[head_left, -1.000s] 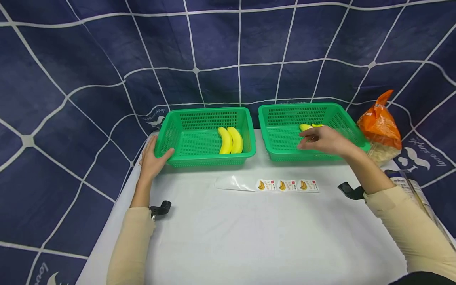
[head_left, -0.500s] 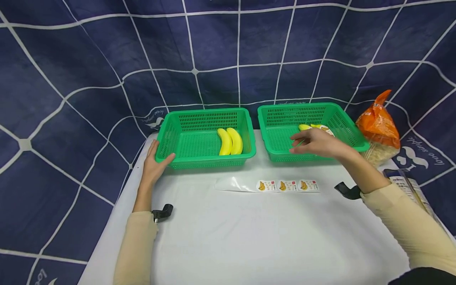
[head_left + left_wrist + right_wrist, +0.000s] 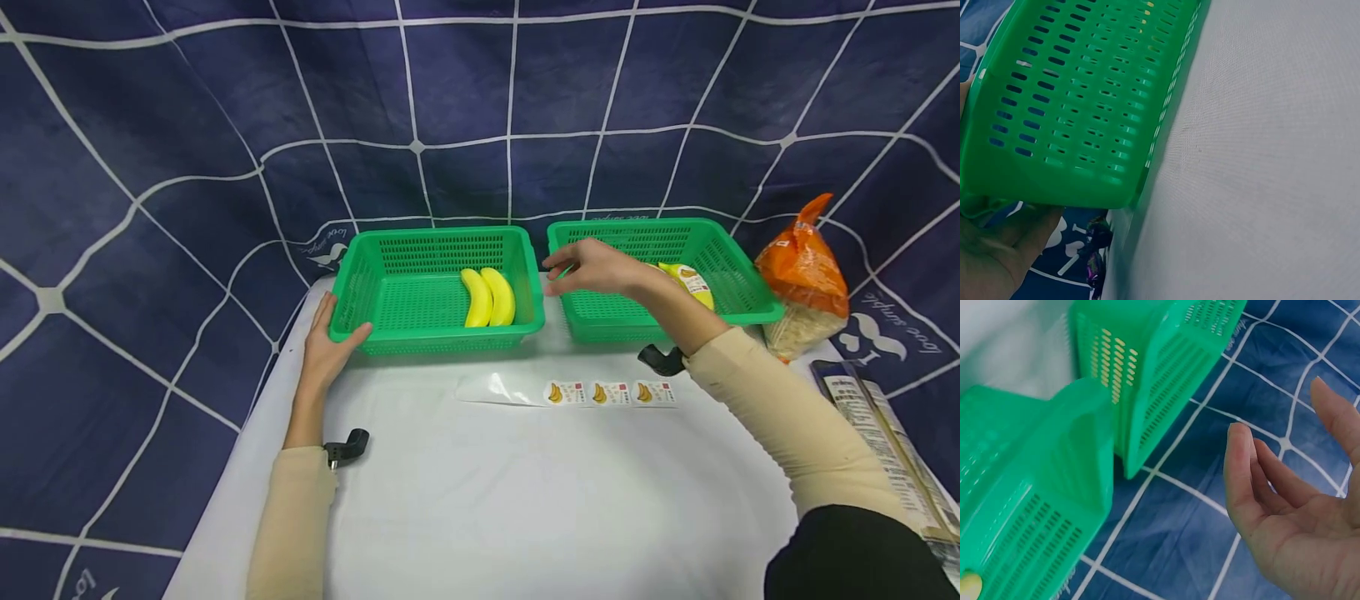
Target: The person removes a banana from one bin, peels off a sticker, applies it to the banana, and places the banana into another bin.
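Two bananas (image 3: 489, 297) are lying in the upper-centre green basket (image 3: 420, 340); the left hand (image 3: 323, 348) is bracing it with straight fingers; the empty right hand (image 3: 598, 268), hovering nearby, could be jolting it by sweeping low.

Open air around the right hand (image 3: 592, 267)'s fingers (image 3: 1239, 456); just past their tips, the rim of the left basket (image 3: 431, 337) juts up; rightward from the left hand (image 3: 321, 346), free basket floor, then two bananas (image 3: 500, 298) in the way
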`<state>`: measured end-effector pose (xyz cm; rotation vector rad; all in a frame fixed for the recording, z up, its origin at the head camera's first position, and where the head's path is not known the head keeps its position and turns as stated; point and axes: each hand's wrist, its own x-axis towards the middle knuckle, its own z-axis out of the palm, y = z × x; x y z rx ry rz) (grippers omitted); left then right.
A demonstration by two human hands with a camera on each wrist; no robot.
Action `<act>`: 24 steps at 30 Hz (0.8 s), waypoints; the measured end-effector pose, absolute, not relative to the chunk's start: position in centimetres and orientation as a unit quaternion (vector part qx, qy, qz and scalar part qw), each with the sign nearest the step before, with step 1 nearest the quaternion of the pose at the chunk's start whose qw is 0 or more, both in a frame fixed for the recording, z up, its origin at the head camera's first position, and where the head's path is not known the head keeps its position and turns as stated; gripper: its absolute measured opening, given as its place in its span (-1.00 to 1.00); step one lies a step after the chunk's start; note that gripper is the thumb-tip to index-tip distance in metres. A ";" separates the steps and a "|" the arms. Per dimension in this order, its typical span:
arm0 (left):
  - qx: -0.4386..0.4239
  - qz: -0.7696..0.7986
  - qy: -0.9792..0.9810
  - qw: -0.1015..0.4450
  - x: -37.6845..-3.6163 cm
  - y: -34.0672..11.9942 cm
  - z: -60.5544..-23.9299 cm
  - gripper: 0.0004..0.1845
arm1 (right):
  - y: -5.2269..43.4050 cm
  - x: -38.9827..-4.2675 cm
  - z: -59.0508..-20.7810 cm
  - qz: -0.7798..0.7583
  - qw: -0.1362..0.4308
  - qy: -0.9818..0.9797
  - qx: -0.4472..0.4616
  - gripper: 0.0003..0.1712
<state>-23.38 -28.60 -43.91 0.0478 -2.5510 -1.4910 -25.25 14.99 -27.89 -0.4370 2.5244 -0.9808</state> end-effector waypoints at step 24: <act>0.014 -0.506 -0.858 0.091 -23.5 -28.7 -44.1 0.00 | 6.4 -34.4 -29.0 -0.400 0.244 0.877 -0.107 -0.25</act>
